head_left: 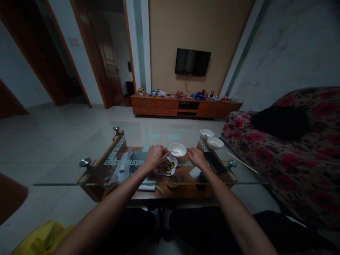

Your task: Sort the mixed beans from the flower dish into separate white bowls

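My left hand [156, 156] is closed in a pinch on a thin bluish utensil [170, 152]. Its tip reaches over the left rim of a white bowl [177, 146], where a few small reddish-brown pieces lie; I cannot make out the utensil's kind. Just below that hand is a lobed white dish [174, 170] filled with mixed green and brown bits, partly hidden by the wrist. To the right of the bowl, my right hand [196, 156] rests over the glass with its fingers apart and nothing in it.
The glass table [148, 136] holds two more white bowls [206, 133] at its far right, a black flat object [215, 163] and chopsticks [241, 162]. A container of small bits [172, 180] shows near the front edge. The flowered sofa [249, 140] borders the right side.
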The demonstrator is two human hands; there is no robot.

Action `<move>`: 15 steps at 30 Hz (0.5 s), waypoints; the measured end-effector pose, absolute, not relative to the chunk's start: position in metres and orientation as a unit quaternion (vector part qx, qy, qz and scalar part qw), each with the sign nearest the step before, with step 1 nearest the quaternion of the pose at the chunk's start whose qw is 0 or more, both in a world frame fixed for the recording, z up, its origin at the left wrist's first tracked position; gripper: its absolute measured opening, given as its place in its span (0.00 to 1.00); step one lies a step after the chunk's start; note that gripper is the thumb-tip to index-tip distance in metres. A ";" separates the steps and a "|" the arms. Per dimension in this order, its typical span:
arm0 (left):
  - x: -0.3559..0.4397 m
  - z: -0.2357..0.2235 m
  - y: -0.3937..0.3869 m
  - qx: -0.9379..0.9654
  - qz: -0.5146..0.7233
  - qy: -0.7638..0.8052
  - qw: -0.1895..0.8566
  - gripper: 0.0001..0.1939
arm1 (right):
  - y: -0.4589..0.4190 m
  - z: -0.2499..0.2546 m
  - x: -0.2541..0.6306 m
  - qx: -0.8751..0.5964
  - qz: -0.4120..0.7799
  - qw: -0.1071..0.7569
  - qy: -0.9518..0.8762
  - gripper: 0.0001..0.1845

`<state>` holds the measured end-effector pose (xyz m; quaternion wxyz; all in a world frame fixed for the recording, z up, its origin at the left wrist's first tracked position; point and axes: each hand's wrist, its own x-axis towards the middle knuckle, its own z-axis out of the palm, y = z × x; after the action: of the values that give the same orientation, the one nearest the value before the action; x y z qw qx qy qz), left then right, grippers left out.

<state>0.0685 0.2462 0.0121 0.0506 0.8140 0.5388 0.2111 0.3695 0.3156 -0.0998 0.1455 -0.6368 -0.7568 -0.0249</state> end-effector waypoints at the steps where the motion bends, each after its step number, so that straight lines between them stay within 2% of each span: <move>1: 0.068 0.012 0.245 0.819 0.198 0.537 0.041 0.11 | 0.315 -0.099 0.369 -0.636 -0.025 0.145 -0.758 0.27; 8: 0.027 0.002 0.235 0.813 0.198 0.545 0.044 0.10 | 0.315 -0.099 0.369 -0.624 -0.034 0.149 -0.766 0.26; 15: -0.037 -0.011 0.269 0.692 0.347 0.616 0.145 0.10 | 0.328 -0.117 0.372 -0.631 -0.032 0.171 -0.756 0.25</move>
<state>-0.0373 0.2688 -0.0106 0.1446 0.6921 0.6160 0.3473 0.3723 0.3278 -0.1166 0.1713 -0.6313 -0.7557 -0.0321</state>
